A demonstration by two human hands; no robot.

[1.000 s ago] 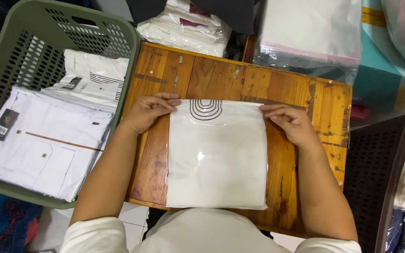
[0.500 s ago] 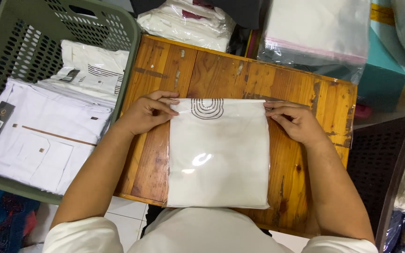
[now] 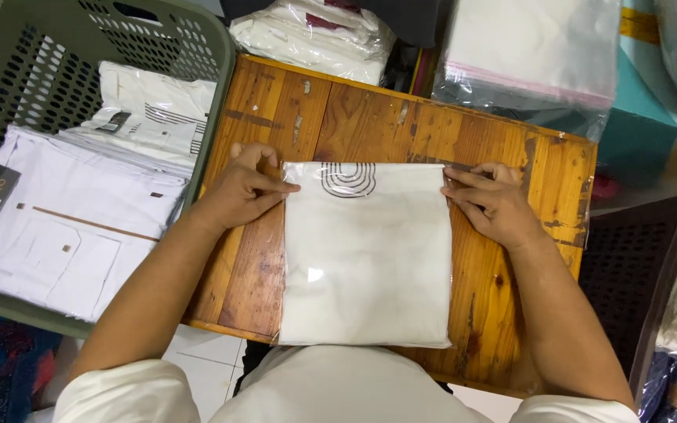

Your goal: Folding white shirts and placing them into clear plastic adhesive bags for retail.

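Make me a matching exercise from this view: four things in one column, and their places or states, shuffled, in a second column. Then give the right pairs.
Things:
1. bagged white garment
2. green basket
3. left hand
4. right hand

Places or states:
A. fingers on the bag's top right corner
B. lies flat in the middle of the wooden table
C. stands left of the table and holds folded white clothes
D. fingers on the bag's top left corner

Pairs: 1-B, 2-C, 3-D, 4-A
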